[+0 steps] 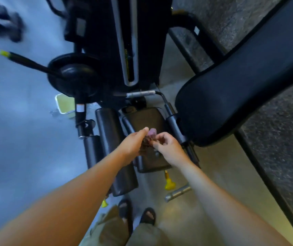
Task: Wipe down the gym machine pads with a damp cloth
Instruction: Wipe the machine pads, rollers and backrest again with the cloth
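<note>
A small crumpled cloth (pixel 150 134), pinkish at the top and dark below, is bunched between both my hands above the machine's black seat pad (pixel 146 119). My left hand (pixel 133 143) grips it from the left, fingers extended upward along it. My right hand (pixel 167 146) pinches it from the right with curled fingers. A long black roller pad (pixel 109 132) lies left of the seat. A large black back pad (pixel 240 93) slants across the upper right.
The weight stack tower (pixel 124 41) stands behind the seat. A round black pulley with a yellow-tipped lever (pixel 71 73) juts left. Yellow adjustment knobs (pixel 169 184) and a metal footpeg (pixel 177 192) sit low by my sandalled feet (pixel 136 213). Grey floor spreads left.
</note>
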A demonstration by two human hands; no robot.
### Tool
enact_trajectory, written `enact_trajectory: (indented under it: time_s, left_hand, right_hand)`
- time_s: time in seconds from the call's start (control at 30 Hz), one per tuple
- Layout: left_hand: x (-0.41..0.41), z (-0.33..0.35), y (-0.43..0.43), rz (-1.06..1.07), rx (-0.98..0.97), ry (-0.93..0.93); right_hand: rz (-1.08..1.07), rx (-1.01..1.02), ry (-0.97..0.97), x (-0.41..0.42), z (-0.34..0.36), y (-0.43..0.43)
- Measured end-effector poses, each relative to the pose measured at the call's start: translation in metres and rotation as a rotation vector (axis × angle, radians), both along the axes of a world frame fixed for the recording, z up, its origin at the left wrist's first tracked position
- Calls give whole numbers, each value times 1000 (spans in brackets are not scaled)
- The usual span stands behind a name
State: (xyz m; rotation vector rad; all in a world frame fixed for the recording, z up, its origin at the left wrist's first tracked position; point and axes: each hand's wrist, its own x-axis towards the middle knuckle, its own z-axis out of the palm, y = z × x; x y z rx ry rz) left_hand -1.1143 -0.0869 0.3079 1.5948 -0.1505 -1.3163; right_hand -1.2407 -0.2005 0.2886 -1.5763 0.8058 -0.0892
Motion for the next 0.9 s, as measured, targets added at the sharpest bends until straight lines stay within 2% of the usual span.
enact_trajectory:
  time_s: [0.2, 0.4, 0.5, 0.57, 0.67, 0.73, 0.83, 0.9]
  left_hand:
    - [39, 30, 61, 90, -32, -174]
    - [85, 55, 112, 304, -88, -55]
    - [127, 52, 161, 313, -93, -26]
    - [163, 44, 194, 354, -34, -89]
    - [226, 24, 242, 353, 26, -172]
    - [267, 17, 271, 339, 37, -166]
    - [330, 18, 313, 320, 87, -205]
    - [370, 26, 336, 360, 74, -187]
  right_hand:
    - [58, 24, -121, 44, 27, 47]
    - [65, 164, -120, 106, 25, 95]
    - [124, 66, -78, 152, 27, 144]
    - [147, -40, -51, 184, 29, 176]
    - [69, -77, -10, 236, 20, 222]
    - [-102, 65, -1, 272, 14, 251]
    - [-332, 413, -24, 326, 20, 292]
    - [-355, 571, 2, 360, 26, 312]
